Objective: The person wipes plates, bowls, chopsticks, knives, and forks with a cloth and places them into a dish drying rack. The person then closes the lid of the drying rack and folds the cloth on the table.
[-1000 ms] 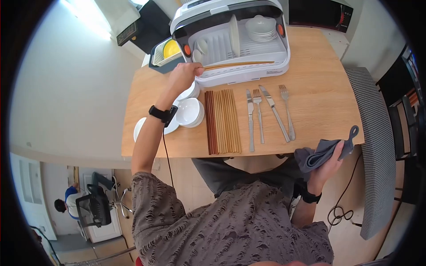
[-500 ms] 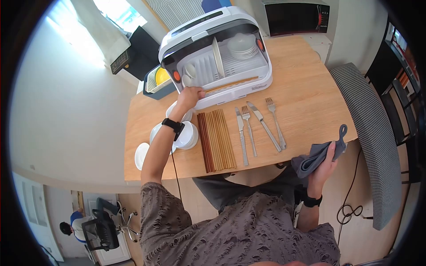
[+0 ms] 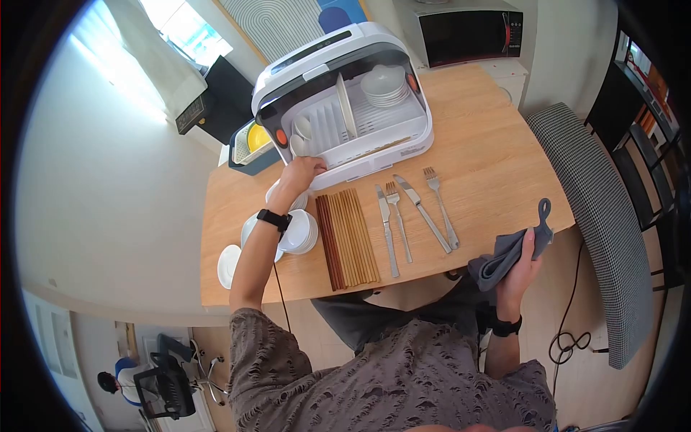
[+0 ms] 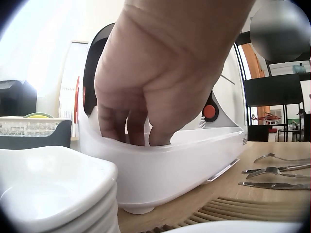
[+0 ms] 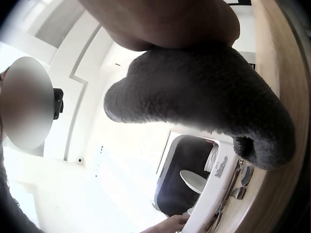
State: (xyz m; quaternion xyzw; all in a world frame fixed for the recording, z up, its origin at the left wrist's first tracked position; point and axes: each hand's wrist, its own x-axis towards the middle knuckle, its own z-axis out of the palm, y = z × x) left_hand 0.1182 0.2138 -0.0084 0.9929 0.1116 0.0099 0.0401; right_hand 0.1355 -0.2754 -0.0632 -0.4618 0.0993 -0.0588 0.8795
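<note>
My left hand (image 3: 301, 175) is at the front left corner of a white dish-drying cabinet (image 3: 378, 163) with its dark lid raised. Its fingers bend down over the front rim at the left end of light wooden chopsticks (image 3: 389, 147), which lie along the front trough. In the left wrist view the fingertips are hidden behind the cabinet wall (image 4: 165, 167). Inside stand a plate (image 3: 346, 108), stacked bowls (image 3: 385, 86) and white spoons (image 3: 301, 129). My right hand (image 3: 517, 277) grips a folded grey cloth (image 3: 500, 258) with a hanging loop, off the table's front right edge.
A row of chopsticks (image 3: 348, 240) lies on the table (image 3: 497, 151), with knives (image 3: 387, 234) and forks (image 3: 441, 209) to its right. Stacked white bowls (image 3: 301, 232) and a small plate (image 3: 229, 266) sit under and beside my left forearm. A basket (image 3: 252, 160) stands behind.
My left hand has lowered the chopsticks from above the cabinet's front edge into the front trough. The head view has shifted. My right hand keeps hold of the cloth.
</note>
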